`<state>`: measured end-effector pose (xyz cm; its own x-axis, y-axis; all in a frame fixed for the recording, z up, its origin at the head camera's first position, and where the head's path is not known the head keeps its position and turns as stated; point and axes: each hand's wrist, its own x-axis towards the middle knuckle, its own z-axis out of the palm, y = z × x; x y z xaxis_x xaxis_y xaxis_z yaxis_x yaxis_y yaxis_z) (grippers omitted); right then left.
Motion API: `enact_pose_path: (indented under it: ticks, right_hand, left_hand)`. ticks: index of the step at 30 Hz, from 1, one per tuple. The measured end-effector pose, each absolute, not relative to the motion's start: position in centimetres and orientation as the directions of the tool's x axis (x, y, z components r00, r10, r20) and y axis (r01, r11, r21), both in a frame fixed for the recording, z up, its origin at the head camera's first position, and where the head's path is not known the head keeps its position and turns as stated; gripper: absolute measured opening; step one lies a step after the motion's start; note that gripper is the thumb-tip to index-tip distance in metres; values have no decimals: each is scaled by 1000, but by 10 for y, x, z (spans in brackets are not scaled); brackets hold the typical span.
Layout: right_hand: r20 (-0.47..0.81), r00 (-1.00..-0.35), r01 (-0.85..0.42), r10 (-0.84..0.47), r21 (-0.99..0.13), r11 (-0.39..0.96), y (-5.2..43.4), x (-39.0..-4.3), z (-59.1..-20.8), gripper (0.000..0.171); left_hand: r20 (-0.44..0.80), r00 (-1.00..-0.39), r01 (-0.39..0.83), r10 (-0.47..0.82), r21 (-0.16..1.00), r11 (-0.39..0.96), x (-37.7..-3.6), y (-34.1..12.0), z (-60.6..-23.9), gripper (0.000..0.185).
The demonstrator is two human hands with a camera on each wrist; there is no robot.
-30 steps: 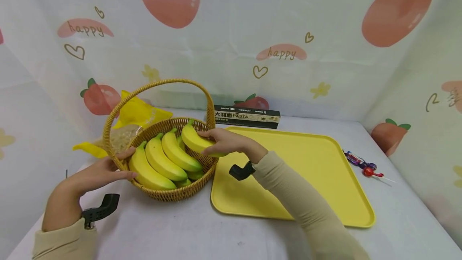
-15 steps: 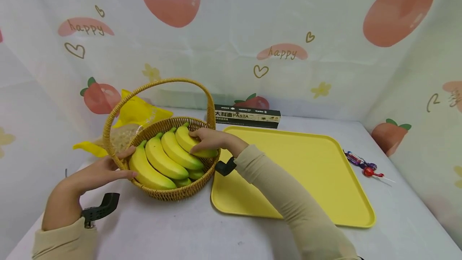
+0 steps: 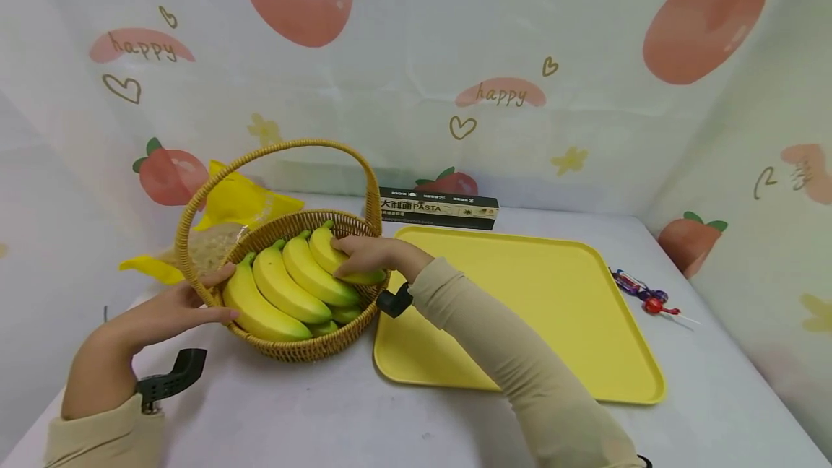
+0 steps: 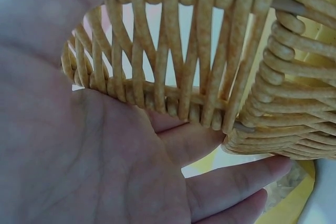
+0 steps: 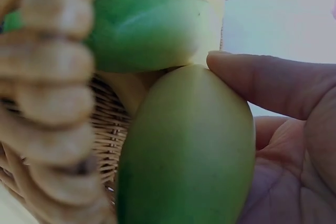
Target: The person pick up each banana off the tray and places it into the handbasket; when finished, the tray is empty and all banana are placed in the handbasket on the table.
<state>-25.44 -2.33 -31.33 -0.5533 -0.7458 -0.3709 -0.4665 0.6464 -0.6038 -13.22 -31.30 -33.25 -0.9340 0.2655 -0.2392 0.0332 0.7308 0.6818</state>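
So far the yellow tray [image 3: 552, 309] holds nothing; right hand [image 3: 364, 255] grips a banana [image 3: 328, 255] inside the basket [image 3: 305, 345], flat left hand [image 3: 162, 316] steadying it.

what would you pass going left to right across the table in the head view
left hand → basket with bananas → right hand on the rightmost banana → yellow tray → lollipop

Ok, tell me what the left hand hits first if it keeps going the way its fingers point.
Probably nothing new: the left hand already touches the wicker basket, fingers pointing at the nearest banana just past the rim.
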Motion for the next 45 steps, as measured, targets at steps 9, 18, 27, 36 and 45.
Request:
enact_pose_path:
  ticks: [9, 18, 27, 36, 45]
  right_hand:
    - [-402, -539, -458, -740, -598, 658, -27, -253, -311, 69]
    - [-439, -516, -457, -735, -585, 670, -30, -256, -311, 69]
    - [-455, -517, -419, -725, -604, 678, -31, -254, -309, 70]
    - [-441, -513, -409, -737, -629, 661, -32, -256, -311, 70]
    - [-442, -548, -410, -710, -598, 689, -30, -257, -311, 72]
  left_hand:
    - [-262, -930, 19, 258, 666, 745, -133, -315, -333, 83]
    - [-254, -931, 26, 261, 669, 743, -134, -316, -334, 83]
    - [-257, -931, 27, 259, 660, 751, -134, -318, -336, 84]
    - [-265, -930, 23, 254, 647, 762, -134, -320, -337, 84]
    - [-236, -936, 38, 260, 669, 742, -133, -316, -334, 86]
